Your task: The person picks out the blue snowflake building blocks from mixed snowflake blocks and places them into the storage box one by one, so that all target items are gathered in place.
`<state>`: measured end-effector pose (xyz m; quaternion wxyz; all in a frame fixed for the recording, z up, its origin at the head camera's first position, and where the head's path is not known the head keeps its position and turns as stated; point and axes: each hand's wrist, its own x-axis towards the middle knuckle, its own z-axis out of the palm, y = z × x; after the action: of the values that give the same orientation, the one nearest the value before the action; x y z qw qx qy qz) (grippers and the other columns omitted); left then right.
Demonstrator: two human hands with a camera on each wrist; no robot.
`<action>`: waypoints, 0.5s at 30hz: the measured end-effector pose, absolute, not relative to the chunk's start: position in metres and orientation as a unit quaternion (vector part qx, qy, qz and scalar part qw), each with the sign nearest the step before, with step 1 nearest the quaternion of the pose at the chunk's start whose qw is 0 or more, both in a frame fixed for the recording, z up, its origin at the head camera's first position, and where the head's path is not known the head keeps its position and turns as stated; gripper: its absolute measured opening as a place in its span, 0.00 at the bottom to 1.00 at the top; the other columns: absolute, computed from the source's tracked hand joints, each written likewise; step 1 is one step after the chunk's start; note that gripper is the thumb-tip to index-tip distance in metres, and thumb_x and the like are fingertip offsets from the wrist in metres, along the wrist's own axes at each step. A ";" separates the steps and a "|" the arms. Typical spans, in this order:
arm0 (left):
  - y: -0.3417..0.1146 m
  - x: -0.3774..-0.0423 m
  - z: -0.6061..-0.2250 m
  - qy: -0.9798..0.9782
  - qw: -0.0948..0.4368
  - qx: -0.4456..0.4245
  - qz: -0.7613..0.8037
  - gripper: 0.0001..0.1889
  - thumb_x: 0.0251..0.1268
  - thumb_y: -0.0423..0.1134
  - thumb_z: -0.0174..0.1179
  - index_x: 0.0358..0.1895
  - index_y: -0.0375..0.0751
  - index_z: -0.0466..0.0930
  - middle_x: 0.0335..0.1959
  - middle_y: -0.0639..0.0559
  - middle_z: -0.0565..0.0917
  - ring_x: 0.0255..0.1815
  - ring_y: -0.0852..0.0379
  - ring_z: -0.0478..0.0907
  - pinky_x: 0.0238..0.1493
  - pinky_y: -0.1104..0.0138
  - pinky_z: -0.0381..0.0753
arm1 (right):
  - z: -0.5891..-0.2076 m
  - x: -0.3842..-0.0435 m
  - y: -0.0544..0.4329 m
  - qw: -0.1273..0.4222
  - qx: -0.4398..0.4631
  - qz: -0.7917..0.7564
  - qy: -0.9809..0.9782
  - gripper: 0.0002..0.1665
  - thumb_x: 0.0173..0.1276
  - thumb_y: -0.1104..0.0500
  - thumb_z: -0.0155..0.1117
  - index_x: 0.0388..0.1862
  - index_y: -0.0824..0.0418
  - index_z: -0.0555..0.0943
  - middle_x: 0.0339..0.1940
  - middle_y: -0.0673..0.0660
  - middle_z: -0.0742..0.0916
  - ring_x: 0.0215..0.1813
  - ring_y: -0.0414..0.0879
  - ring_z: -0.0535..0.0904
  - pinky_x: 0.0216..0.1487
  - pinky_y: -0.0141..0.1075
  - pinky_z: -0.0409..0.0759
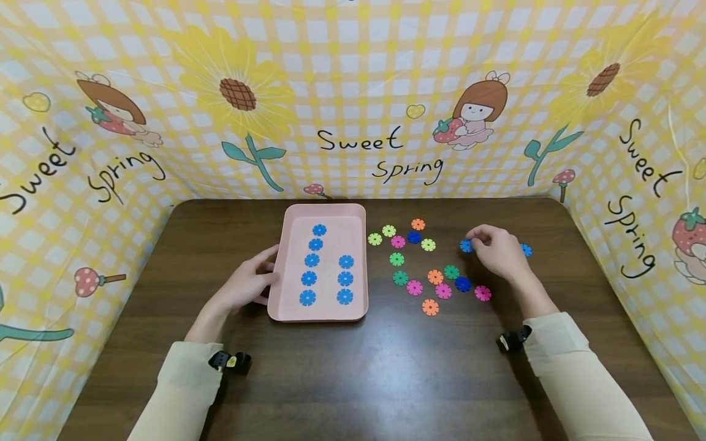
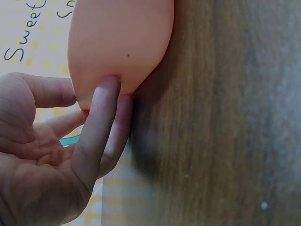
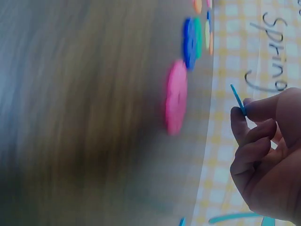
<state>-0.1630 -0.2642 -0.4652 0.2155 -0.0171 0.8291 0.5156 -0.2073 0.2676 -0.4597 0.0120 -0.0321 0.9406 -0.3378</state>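
Observation:
My left hand [image 1: 250,283] holds the left side of a pink tray [image 1: 361,312]. In the left wrist view its fingers [image 2: 101,113] are against the tray's outer wall [image 2: 122,37]. Inside the tray, notched light-blue plastic discs [image 1: 311,260] lie in two columns, several on the left and three on the right. On the right of the table, my right hand [image 1: 499,251] pinches a light-blue disc [image 1: 466,245] between thumb and fingertips; the right wrist view shows this disc [image 3: 238,100] edge-on. Another light-blue disc [image 1: 526,249] lies just right of that hand, partly hidden by it.
Between tray and right hand, loose discs are scattered on the brown wooden table [image 1: 375,380]: yellow-green [image 1: 388,231], green [image 1: 399,278], orange [image 1: 430,307], pink [image 1: 482,293] and dark blue [image 1: 463,283]. A checked yellow cloth [image 1: 353,92] encloses the back and sides.

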 end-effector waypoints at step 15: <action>-0.265 -0.162 -0.465 0.831 0.214 -0.017 0.513 0.37 0.79 0.36 0.51 0.86 0.52 0.48 0.69 0.30 0.68 0.51 0.39 0.81 0.39 0.53 0.89 | -0.462 -0.216 0.200 0.052 -0.094 -0.414 0.904 0.10 0.79 0.57 0.61 0.52 0.55 0.86 0.46 0.58 0.87 0.22 0.49 0.71 0.25 0.39 0.71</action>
<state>-0.1622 -0.2646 -0.4647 0.2137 -0.0172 0.8310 0.5133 -0.2157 0.1995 -0.4622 0.0515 -0.0944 0.9040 -0.4138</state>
